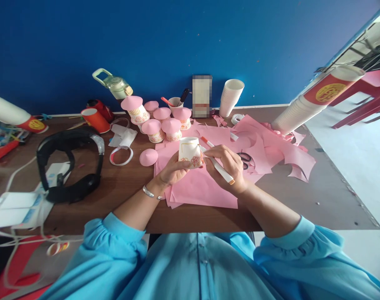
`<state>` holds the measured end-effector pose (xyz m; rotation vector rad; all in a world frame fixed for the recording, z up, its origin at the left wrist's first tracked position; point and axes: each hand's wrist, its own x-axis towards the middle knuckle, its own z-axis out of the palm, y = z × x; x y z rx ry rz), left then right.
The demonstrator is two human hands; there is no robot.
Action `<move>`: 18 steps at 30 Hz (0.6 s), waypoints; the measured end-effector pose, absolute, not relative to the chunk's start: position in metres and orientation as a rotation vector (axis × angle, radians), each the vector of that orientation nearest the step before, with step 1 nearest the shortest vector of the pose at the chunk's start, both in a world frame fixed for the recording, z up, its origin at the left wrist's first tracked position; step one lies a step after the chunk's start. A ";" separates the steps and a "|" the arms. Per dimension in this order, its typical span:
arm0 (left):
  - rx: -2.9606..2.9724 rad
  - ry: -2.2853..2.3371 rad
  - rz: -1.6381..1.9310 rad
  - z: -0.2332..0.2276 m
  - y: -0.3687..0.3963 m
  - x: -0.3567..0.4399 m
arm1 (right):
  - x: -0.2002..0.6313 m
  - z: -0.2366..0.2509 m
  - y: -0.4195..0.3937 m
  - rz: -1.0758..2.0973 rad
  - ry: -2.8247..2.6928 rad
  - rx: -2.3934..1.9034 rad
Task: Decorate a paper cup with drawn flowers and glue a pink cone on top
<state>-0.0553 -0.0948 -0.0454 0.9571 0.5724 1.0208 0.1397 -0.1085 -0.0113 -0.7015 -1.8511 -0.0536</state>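
Observation:
My left hand (173, 170) is closed round a white paper cup (189, 149), held upside down above pink paper sheets (205, 191). Red flowers run along the cup's wide lower rim, and thin yellow-orange lines mark its upper side. In my right hand (226, 166) is a white marker with an orange end (223, 171); its tip is at the cup's right side, where fingers partly hide it. A second marker with a red-orange end (206, 141) lies on the paper just behind my hands. Black-handled scissors (245, 160) lie partly hidden right of my right hand.
Several decorated cups with pink cone tops (171, 128) stand at the back, near a loose pink cone (148, 157). Tape rolls (121, 156), a black headset-like band (70, 166) and cables lie left. Cup stacks (231, 98) and pink scraps (265, 150) are right. A blue wall (165, 37) rises behind.

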 end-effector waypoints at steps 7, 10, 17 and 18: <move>0.951 0.581 1.021 -0.042 -0.093 -0.056 | 0.137 -0.012 -0.109 -0.077 -1.861 -0.684; 0.939 0.580 1.030 -0.042 -0.092 -0.056 | 0.136 -0.013 -0.110 -0.074 -1.865 -0.690; 0.939 0.609 1.049 -0.041 -0.092 -0.056 | 0.134 -0.014 -0.110 -0.046 -1.861 -0.659; 0.939 0.603 1.049 -0.041 -0.091 -0.056 | 0.134 -0.014 -0.110 -0.045 -1.857 -0.658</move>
